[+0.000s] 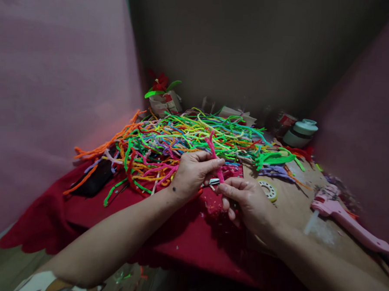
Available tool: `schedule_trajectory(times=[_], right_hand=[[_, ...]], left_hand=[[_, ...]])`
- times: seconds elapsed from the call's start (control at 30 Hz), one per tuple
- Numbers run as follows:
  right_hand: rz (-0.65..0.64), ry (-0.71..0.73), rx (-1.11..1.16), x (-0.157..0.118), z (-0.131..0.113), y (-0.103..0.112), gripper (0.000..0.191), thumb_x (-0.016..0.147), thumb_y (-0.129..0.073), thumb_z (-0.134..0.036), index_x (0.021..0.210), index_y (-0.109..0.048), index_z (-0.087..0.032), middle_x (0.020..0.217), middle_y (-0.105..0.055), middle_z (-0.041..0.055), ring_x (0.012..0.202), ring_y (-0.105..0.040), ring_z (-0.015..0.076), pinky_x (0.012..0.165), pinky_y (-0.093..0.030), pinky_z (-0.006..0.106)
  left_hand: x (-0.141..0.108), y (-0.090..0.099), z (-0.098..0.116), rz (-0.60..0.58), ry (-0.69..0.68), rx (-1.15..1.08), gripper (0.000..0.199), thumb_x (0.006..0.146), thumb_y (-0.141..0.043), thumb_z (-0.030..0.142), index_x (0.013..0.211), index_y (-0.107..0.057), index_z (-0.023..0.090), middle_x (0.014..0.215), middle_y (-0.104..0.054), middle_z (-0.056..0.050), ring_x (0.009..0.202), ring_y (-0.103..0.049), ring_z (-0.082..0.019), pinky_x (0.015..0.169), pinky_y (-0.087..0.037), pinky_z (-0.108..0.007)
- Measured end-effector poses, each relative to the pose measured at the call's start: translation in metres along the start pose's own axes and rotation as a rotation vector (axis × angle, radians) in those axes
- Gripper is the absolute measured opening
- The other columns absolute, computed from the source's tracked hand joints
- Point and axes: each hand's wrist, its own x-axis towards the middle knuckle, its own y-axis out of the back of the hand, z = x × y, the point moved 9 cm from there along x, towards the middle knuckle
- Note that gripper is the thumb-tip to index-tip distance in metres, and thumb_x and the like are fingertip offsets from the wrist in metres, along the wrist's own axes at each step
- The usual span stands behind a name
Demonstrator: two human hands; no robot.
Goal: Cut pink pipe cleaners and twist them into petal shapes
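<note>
A bright pink fuzzy pipe cleaner point(217, 160) stands upright between my hands, a little above the table. My left hand point(193, 173) is closed, pinching it at mid-length between thumb and fingers. Lower down, my right hand point(248, 202) pinches near its bottom end, with the other fingers curled. A small shiny metal piece point(214, 181) shows between the two hands; its kind and which hand bears it I cannot tell. Just behind the hands spreads a big tangled heap of coloured pipe cleaners point(195, 137).
A red cloth point(176, 244) covers the table. On a brown board point(289, 202) at right lie a yellow tape roll point(268, 191) and a pink glue gun point(347, 218). Behind stand a pale jar point(301, 133) and a red flower point(160, 83). A dark flat object point(93, 179) lies left.
</note>
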Motion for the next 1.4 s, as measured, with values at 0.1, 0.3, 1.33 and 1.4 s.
schedule_trajectory(times=[0.1, 0.3, 1.33, 1.4], right_hand=[[-0.008, 0.022, -0.009, -0.002, -0.001, 0.001, 0.024, 0.076, -0.062, -0.04, 0.071, -0.055, -0.017, 0.047, -0.057, -0.0038, 0.029, -0.042, 0.0062, 0.025, -0.029, 0.014], [-0.03, 0.007, -0.01, -0.003, 0.004, -0.001, 0.023, 0.079, -0.06, -0.038, 0.072, -0.055, -0.016, 0.048, -0.057, -0.0037, 0.03, -0.043, 0.0055, 0.026, -0.031, 0.013], [-0.243, -0.064, 0.361, 0.008, 0.008, -0.003, 0.02, 0.072, -0.069, -0.03, 0.075, -0.064, -0.011, 0.055, -0.065, 0.0031, 0.038, -0.056, 0.0097, 0.033, -0.043, 0.017], [-0.265, -0.039, 0.31, 0.006, 0.004, -0.005, 0.022, 0.075, -0.067, -0.032, 0.078, -0.064, -0.011, 0.06, -0.067, 0.0055, 0.043, -0.06, 0.0121, 0.038, -0.048, 0.02]], left_hand=[[0.0, 0.002, 0.001, 0.026, 0.012, 0.004, 0.027, 0.07, -0.068, 0.028, 0.054, -0.051, 0.013, 0.042, -0.043, 0.006, 0.035, -0.032, -0.003, 0.034, -0.021, -0.018], [-0.001, 0.009, 0.018, 0.119, -0.223, 0.275, 0.03, 0.068, -0.069, 0.03, 0.051, -0.051, 0.014, 0.049, -0.043, 0.006, 0.047, -0.035, -0.005, 0.044, -0.029, -0.019], [0.002, -0.004, -0.016, -0.058, 0.189, -0.098, 0.031, 0.068, -0.07, 0.029, 0.051, -0.05, 0.012, 0.041, -0.045, 0.005, 0.031, -0.036, -0.002, 0.031, -0.022, -0.017], [0.002, -0.006, -0.018, -0.103, 0.194, -0.127, 0.031, 0.07, -0.068, 0.029, 0.052, -0.048, 0.013, 0.038, -0.039, 0.007, 0.03, -0.031, -0.002, 0.031, -0.018, -0.017]])
